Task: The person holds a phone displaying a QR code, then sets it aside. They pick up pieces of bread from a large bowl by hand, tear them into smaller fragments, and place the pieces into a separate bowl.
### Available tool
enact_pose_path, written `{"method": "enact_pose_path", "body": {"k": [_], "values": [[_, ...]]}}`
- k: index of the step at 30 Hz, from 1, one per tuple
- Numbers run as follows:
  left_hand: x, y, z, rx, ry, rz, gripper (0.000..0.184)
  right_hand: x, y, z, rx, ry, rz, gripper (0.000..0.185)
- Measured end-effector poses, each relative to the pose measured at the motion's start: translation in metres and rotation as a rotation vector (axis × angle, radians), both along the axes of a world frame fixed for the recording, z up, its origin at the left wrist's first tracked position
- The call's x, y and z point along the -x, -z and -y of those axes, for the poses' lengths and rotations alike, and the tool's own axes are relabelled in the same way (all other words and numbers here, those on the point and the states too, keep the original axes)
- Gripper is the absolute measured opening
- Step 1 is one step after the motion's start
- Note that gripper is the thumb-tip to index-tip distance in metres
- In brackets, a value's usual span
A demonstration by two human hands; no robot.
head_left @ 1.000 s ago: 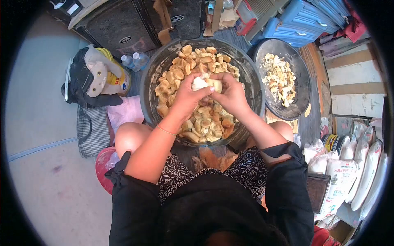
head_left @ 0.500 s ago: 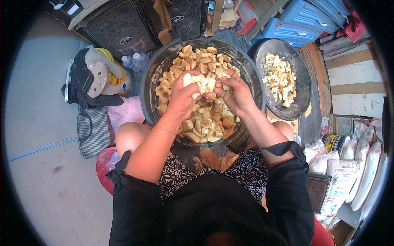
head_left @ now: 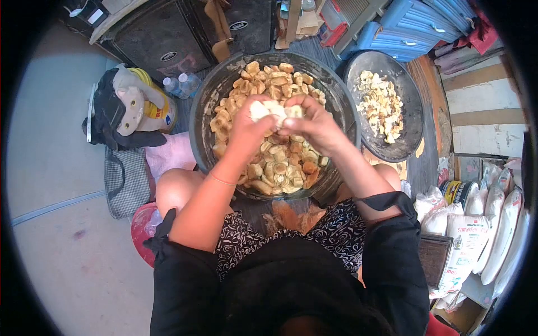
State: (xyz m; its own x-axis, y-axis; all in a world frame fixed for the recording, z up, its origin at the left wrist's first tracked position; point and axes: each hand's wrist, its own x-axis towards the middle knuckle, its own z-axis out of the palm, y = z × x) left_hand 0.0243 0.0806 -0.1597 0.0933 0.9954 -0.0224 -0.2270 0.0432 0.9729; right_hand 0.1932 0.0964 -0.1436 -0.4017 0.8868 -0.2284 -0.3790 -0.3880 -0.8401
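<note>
A large black basin (head_left: 197, 131) stands between my knees, full of brown-crusted bread rolls (head_left: 280, 81) and cut, pale-faced pieces. Above its middle, my left hand (head_left: 253, 124) is closed round pale torn bread (head_left: 272, 110). My right hand (head_left: 315, 124) meets it from the other side, thumb and fingers pinching the same cluster. The fingertips nearly touch, and part of the bread is hidden behind them. To the right, a smaller black basin (head_left: 413, 109) holds a heap of torn, whitish bread bits (head_left: 380, 103).
Two plastic bottles (head_left: 189, 84) and a yellow container (head_left: 167, 115) stand left of the large basin, near a checked bag (head_left: 128, 185). Several white flour sacks (head_left: 464, 241) lean at the right. Black speaker cabinets (head_left: 159, 47) and blue drawers (head_left: 400, 36) line the back.
My hands have drawn slightly closer together, and the right fingers now curl over the bread. The bread between them has shifted and looks more compact. Both basins stay put.
</note>
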Motion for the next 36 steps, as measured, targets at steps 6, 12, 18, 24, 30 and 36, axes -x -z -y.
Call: {"method": "enact_pose_path", "body": {"k": [6, 12, 18, 24, 30, 36], "values": [[-0.008, -0.005, 0.000, 0.258, 0.014, 0.219, 0.018, -0.002, 0.000, 0.005, -0.639, -0.085, 0.741, 0.032], [-0.012, 0.009, -0.004, 0.309, -0.001, 0.215, 0.020, -0.013, 0.028, -0.004, 0.169, -0.004, -0.095, 0.037], [-0.045, 0.014, 0.018, -0.456, -0.001, -0.938, 0.062, 0.000, 0.044, 0.016, 0.410, 0.010, -0.392, 0.043], [-0.001, -0.042, 0.019, -0.389, 0.368, -0.966, 0.072, -0.084, 0.051, -0.028, 0.177, 0.280, -0.482, 0.028], [0.166, -0.049, 0.037, 0.014, -0.143, -0.644, 0.041, -0.229, 0.050, -0.046, 0.299, 1.056, -0.533, 0.092], [0.265, 0.160, 0.017, 0.401, 0.334, -1.566, 0.060, -0.095, 0.097, -0.050, 0.212, 0.492, 0.237, 0.059]]}}
